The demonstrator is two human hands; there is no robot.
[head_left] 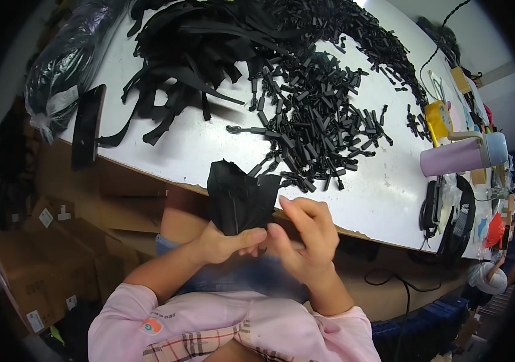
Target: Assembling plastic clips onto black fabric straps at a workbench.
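Black fabric pieces (230, 199) hang together over the table's front edge, with my left hand (224, 244) closed on their lower end. The thumb lies across the cloth, and the fingers behind it are mostly hidden. My right hand (313, 238) is just to the right of the cloth, thumb and index finger apart, with nothing visible between them. Its other fingers are partly hidden. Beyond the cloth lies a heap of small black bar-shaped pieces with loops (314, 120), like zipper pulls. A pile of long black fabric strips (191, 48) covers the far left.
Left on the white table (167, 154) are a dark flat phone-like slab (88, 127) and a plastic-wrapped bundle (64, 66). At right stand a lilac bottle (453, 157) and a yellow object (438, 117). Cardboard boxes (58, 265) are below left; a cable (408, 289) hangs at right.
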